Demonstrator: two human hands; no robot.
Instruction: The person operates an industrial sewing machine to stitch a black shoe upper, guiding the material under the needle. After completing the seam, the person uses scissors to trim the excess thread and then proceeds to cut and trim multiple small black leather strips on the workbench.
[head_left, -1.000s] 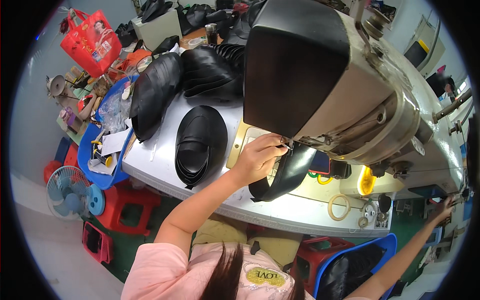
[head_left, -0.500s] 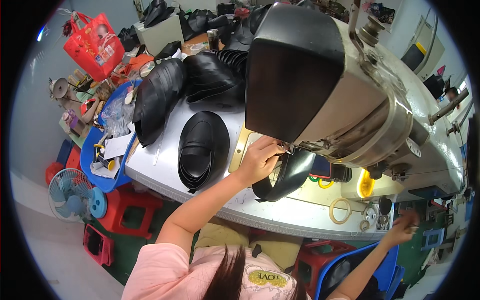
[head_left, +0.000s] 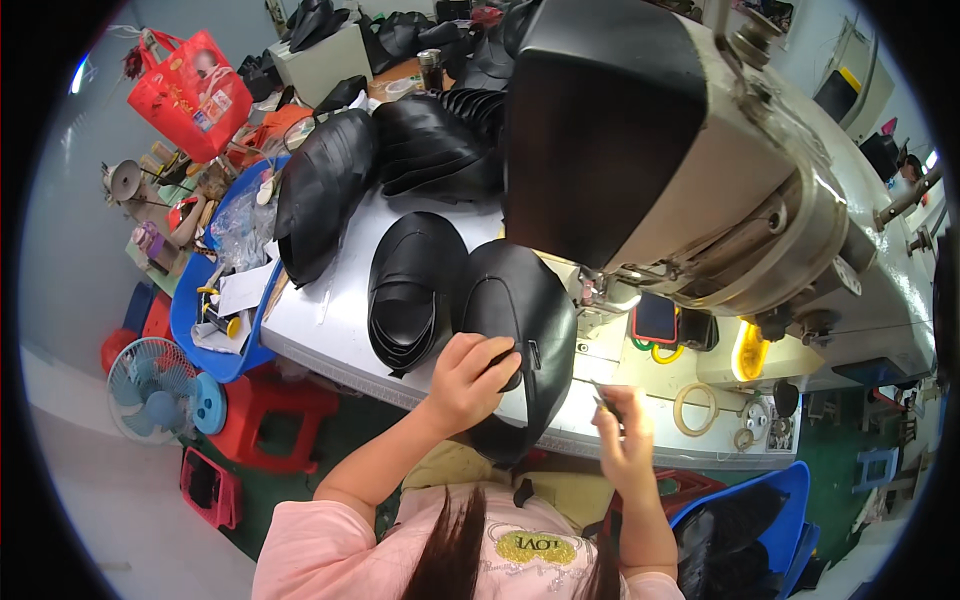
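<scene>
My left hand (head_left: 470,382) grips the near left edge of a black leather shoe upper (head_left: 535,330), its fingers closed over the rim. The upper stands curved at the table edge, with a slot-like detail on its side. Just right of it, my right hand (head_left: 627,430) is closed on a small dark tool with a thin pointed tip (head_left: 599,392); its exact kind is hidden by my fingers. A nested stack of black shoe uppers (head_left: 412,290) lies left of the held one. Above and behind it looms the sewing machine head (head_left: 610,130), its needle area (head_left: 595,285) apart from the upper.
More stacked uppers (head_left: 325,195) rest at the table's far left. A phone-like dark slab (head_left: 655,318), a yellow-lit lamp (head_left: 750,350) and a wooden ring (head_left: 695,410) lie to the right. Blue bins (head_left: 795,500) and a red stool (head_left: 275,425) flank the table (head_left: 335,350).
My left hand has drawn the upper away from under the machine, toward me and left. My right hand has come in from the far right with the small pointed tool.
</scene>
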